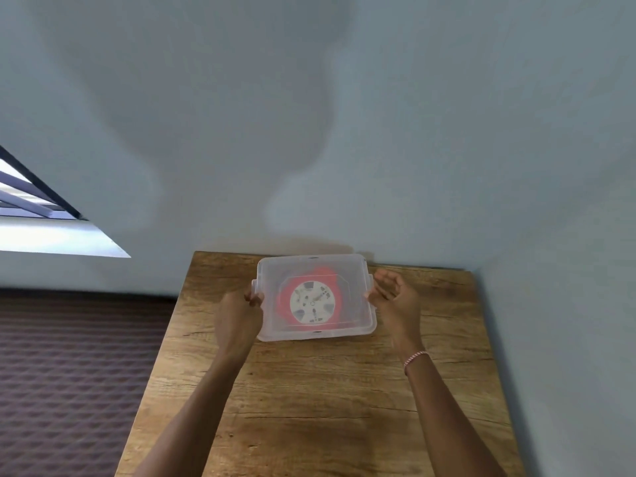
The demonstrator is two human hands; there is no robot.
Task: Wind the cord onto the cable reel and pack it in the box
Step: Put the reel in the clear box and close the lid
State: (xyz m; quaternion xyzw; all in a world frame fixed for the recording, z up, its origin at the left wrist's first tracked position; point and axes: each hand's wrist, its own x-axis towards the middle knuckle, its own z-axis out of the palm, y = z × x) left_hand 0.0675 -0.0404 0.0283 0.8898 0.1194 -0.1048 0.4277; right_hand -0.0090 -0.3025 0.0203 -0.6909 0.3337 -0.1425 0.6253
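A clear plastic box (272, 325) with its lid on stands at the far end of the wooden table. Inside it, seen through the lid, lies the cable reel (312, 300), white-faced with red cord (323, 271) wound around it. My left hand (241, 313) grips the box's left edge at the handle. My right hand (394, 294) is at the box's right edge, fingers curled and apart, fingertips touching or just off the handle.
The wooden table (327, 390) stands against a pale wall, in a corner on the right. To the left of the table lies a dark patterned surface (69, 366). A window (31, 208) is at the far left.
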